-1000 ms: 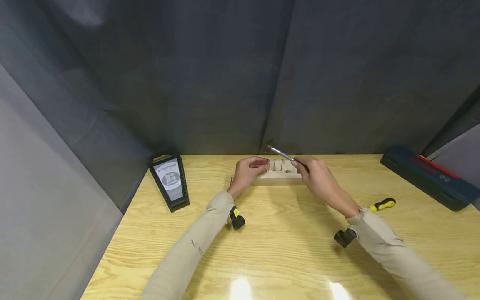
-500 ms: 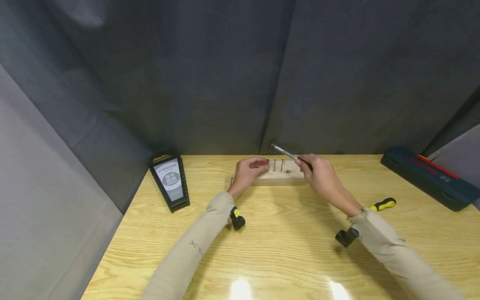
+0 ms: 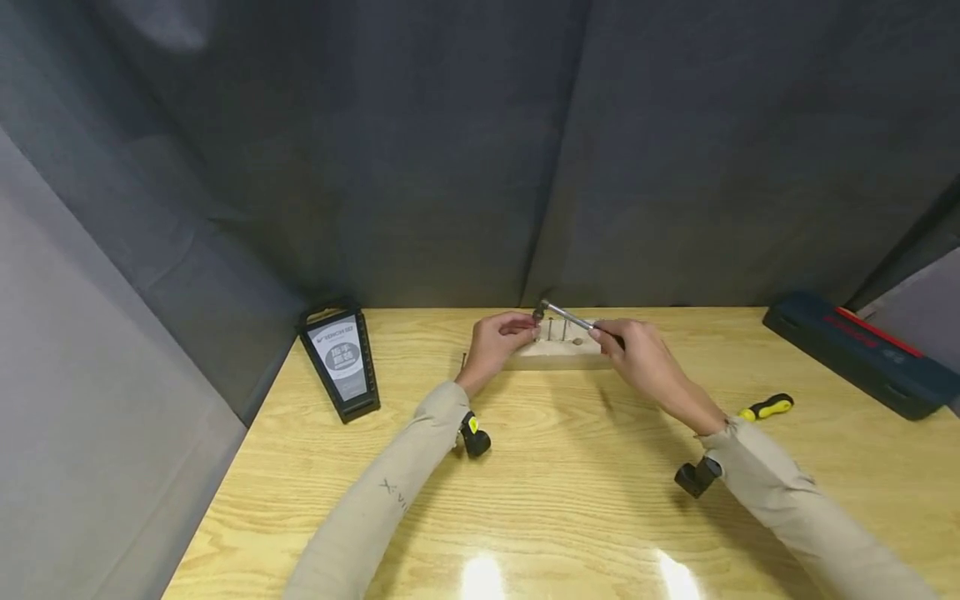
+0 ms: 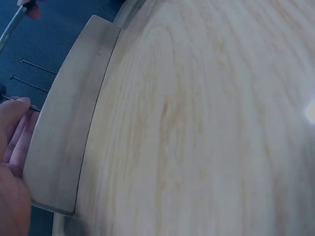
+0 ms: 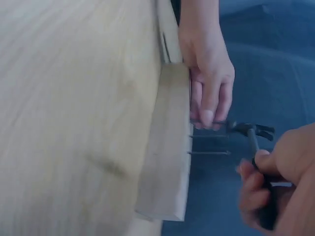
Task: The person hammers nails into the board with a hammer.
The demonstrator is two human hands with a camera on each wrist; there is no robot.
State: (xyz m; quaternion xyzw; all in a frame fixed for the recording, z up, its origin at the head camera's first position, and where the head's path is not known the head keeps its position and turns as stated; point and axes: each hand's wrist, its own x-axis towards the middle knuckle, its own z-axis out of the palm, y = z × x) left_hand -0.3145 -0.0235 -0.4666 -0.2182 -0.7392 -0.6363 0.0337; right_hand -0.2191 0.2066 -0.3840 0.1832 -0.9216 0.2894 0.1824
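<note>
While the left hand [image 3: 498, 337] steadies a nail [image 5: 209, 123] at the left end of the wooden block [image 3: 558, 354], the small hammer [image 3: 566, 317] in the right hand [image 3: 637, 354] has its head right at that nail's top. Its metal shaft slants from the right hand, which sits at the block's right end, up and leftward over the block, so the hammer's long axis runs along the block's length. The nail stands upright out of the block's top face, its long axis across that of the hammer shaft. Two more nails [image 5: 209, 144] stand free in the block, just to the right of the held one, under the shaft.

Left-hand fingers [image 5: 206, 105] lie close together and pinch the held nail near its head, the palm against the block's left end. Right-hand fingers [image 5: 253, 179] curl tightly round the hammer's dark grip. The left hand is the nearer to the nail; the right reaches it only through the hammer.
</note>
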